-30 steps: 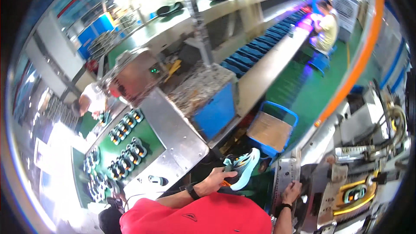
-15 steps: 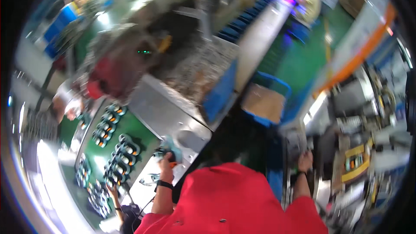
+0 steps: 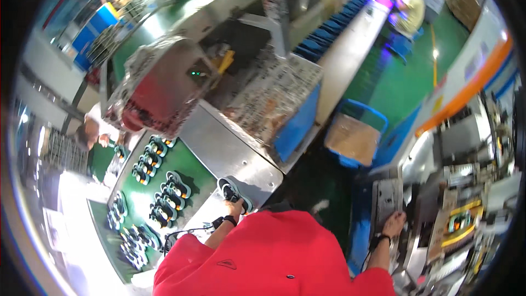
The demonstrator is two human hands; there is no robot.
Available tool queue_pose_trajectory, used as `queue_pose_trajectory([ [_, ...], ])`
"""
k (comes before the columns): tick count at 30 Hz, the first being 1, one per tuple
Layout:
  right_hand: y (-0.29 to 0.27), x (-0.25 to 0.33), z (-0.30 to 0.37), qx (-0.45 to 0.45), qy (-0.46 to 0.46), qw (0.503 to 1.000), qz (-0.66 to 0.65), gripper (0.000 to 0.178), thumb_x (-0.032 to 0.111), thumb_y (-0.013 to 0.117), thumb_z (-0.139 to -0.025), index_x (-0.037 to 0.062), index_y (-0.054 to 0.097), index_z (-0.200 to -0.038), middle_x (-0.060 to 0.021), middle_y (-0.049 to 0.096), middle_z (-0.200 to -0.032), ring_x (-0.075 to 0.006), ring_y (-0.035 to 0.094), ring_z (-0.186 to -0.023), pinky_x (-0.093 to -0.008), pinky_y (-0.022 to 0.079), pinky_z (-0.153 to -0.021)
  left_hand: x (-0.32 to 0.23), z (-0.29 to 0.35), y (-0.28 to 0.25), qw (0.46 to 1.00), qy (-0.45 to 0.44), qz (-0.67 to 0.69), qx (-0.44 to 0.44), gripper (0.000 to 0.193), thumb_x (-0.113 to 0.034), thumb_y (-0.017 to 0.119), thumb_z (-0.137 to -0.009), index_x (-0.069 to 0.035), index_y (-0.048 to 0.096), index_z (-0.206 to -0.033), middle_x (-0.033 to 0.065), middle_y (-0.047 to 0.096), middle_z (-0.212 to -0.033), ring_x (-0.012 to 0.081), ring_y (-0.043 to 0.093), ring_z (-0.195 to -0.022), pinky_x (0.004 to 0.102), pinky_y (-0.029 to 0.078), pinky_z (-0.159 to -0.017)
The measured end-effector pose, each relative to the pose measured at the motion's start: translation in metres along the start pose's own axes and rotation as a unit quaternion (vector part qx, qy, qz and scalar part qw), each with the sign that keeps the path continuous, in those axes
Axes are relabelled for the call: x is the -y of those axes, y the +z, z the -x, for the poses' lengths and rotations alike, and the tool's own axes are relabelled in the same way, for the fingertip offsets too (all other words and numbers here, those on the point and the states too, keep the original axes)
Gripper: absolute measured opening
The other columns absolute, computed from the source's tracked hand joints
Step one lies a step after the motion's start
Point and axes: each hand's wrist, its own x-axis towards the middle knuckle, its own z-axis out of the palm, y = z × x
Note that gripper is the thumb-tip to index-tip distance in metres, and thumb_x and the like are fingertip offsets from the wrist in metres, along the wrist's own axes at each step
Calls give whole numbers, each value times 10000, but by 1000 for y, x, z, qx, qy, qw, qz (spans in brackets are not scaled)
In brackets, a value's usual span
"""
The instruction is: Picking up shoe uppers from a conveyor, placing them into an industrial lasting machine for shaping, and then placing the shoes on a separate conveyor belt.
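Note:
My left hand (image 3: 234, 207) is closed on a dark sneaker (image 3: 230, 191) with a pale sole, held at the near end of the metal tabletop (image 3: 253, 167). A dark band circles that wrist. On the other side of my body, my right hand (image 3: 394, 225) reaches to a grey metal part (image 3: 387, 197) of the machinery at the right. Its fingers look bent, but they are too small to tell whether they grip anything.
Rows of sneakers (image 3: 170, 197) stand on the green conveyor belt (image 3: 192, 172). A plastic-wrapped red machine (image 3: 161, 85) rises beyond them. Right of the metal bench is a blue-framed chair (image 3: 352, 137). One person (image 3: 411, 13) sits far off; another (image 3: 93, 131) is at left.
My view has shifted and grown sharper. My left hand and the sneaker appear farther right, closer to my body. Another person's hand beside the belt shoes is out of sight.

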Motion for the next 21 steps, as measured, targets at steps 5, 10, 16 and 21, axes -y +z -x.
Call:
queue_pose_trajectory([
  [5, -20, 63, -31, -45, -24, 999, -14, 272, 195, 564, -904, 14, 607, -1103, -189, 643, -1046, -336, 629, -926, -417, 499, -805, -6, 10, 13, 988, 52, 114, -89, 732, -236, 828, -623, 33, 415, -1164, 263, 601, -1080, 376, 625, -1003, 425, 502, -896],
  [10, -83, 273, -109, -15, -300, 900, -315, 194, 60, 594, -928, -49, 603, -1088, -138, 632, -986, -206, 621, -899, -329, 515, -810, -22, 13, 0, 981, -61, 156, -101, 614, -211, 794, -626, 42, 485, -1092, 247, 647, -944, 388, 663, -881, 449, 532, -831],
  [16, -213, 610, -61, -69, -641, 706, -292, 121, 85, 622, -917, -3, 617, -1000, -92, 640, -920, -185, 590, -832, -311, 479, -738, -18, -63, -66, 904, -36, 412, -106, 491, -196, 783, -630, 55, 619, -1019, 193, 678, -913, 291, 664, -756, 365, 528, -731],
  [21, -230, 840, 25, -53, -788, 582, -193, 325, 19, 637, -863, 53, 609, -1185, -110, 654, -1120, -229, 622, -983, -336, 487, -840, -13, -140, -131, 941, -59, 262, -204, 524, -293, 763, -677, 30, 593, -1053, 234, 681, -917, 357, 670, -814, 421, 524, -764],
])
